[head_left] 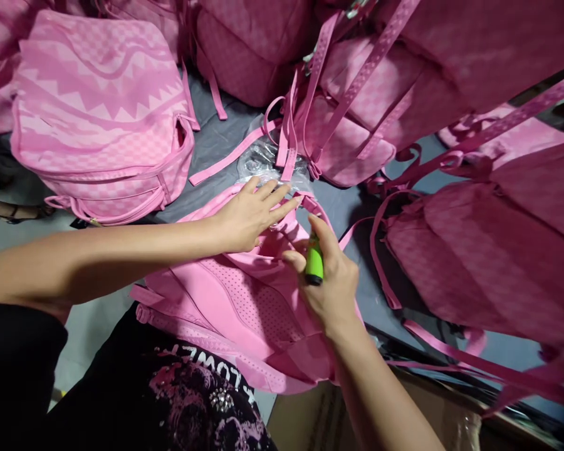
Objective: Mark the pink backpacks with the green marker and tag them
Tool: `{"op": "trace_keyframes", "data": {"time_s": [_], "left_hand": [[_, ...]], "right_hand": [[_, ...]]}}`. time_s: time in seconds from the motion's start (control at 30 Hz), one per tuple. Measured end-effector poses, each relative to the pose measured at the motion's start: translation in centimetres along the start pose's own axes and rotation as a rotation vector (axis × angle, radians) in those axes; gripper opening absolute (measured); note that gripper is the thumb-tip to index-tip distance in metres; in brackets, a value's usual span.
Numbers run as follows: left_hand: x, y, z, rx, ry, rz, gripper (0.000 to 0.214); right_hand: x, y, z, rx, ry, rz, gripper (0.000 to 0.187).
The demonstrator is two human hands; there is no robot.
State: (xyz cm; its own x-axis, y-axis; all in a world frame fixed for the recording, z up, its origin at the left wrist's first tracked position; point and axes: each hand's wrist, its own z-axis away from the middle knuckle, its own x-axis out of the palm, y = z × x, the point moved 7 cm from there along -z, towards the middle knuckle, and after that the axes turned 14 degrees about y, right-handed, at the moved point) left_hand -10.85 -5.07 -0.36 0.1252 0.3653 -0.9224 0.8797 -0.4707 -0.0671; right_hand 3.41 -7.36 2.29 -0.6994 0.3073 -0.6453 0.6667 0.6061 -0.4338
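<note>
A pink backpack (pixel 235 294) lies in front of me with its dotted, padded back panel facing up and its top end pointing away. My left hand (pixel 251 216) rests on the bag's top edge, fingers spread. Close by on the right, my right hand (pixel 331 269) is closed around a short, bright green cylinder with a black end (pixel 314 262). Its other end is hidden by my fingers, so I cannot tell its exact kind. Clear plastic wrap (pixel 267 160) lies just beyond my left fingertips.
A pink patterned backpack (pixel 103 119) stands at the upper left. Several more pink backpacks crowd the back and right, including one at the right (pixel 493 244), with loose straps (pixel 235 153) trailing over the grey surface (pixel 207 200). A cardboard box (pixel 310 416) is below right.
</note>
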Motion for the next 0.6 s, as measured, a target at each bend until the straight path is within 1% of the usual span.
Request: {"op": "trace_keyframes", "data": {"time_s": [0.03, 0.07, 0.1, 0.13, 0.2, 0.27, 0.33, 0.4, 0.43, 0.5, 0.6], "left_hand": [[-0.1, 0.0, 0.0, 0.001, 0.0, -0.002, 0.095], [-0.2, 0.0, 0.0, 0.007, 0.007, -0.003, 0.096], [-0.4, 0.1, 0.0, 0.016, 0.019, -0.007, 0.097], [-0.6, 0.1, 0.0, 0.03, 0.034, -0.012, 0.099], [-0.8, 0.3, -0.1, 0.07, 0.064, -0.02, 0.101], [-0.8, 0.5, -0.2, 0.122, 0.09, -0.015, 0.101], [-0.7, 0.8, -0.3, 0.159, 0.105, -0.002, 0.099], [-0.6, 0.8, -0.4, 0.15, 0.109, 0.009, 0.096], [-0.5, 0.8, -0.5, 0.133, 0.107, 0.015, 0.094], [-0.3, 0.7, -0.5, 0.091, 0.098, 0.033, 0.094], [0.1, 0.6, -0.5, 0.03, 0.069, 0.045, 0.093]], "right_hand": [[-0.3, -0.1, 0.0, 0.041, 0.013, -0.033, 0.049], [-0.7, -0.1, 0.1, 0.089, 0.038, -0.067, 0.047], [-1.0, 0.1, 0.2, 0.147, 0.044, -0.105, 0.041], [-1.2, 0.5, 0.5, 0.21, 0.023, -0.144, 0.034], [-1.0, 1.1, 1.0, 0.315, -0.092, -0.217, 0.025], [-0.5, 1.3, 1.1, 0.352, -0.227, -0.286, 0.022], [-0.1, 0.9, 0.6, 0.311, -0.341, -0.319, 0.024], [0.5, 0.1, -0.2, 0.217, -0.472, -0.333, 0.027], [0.8, -0.3, -0.7, 0.168, -0.517, -0.334, 0.027], [1.4, -0.8, -1.7, 0.099, -0.558, -0.328, 0.026], [2.7, -0.8, -2.3, 0.082, -0.654, -0.344, 0.021]]}}
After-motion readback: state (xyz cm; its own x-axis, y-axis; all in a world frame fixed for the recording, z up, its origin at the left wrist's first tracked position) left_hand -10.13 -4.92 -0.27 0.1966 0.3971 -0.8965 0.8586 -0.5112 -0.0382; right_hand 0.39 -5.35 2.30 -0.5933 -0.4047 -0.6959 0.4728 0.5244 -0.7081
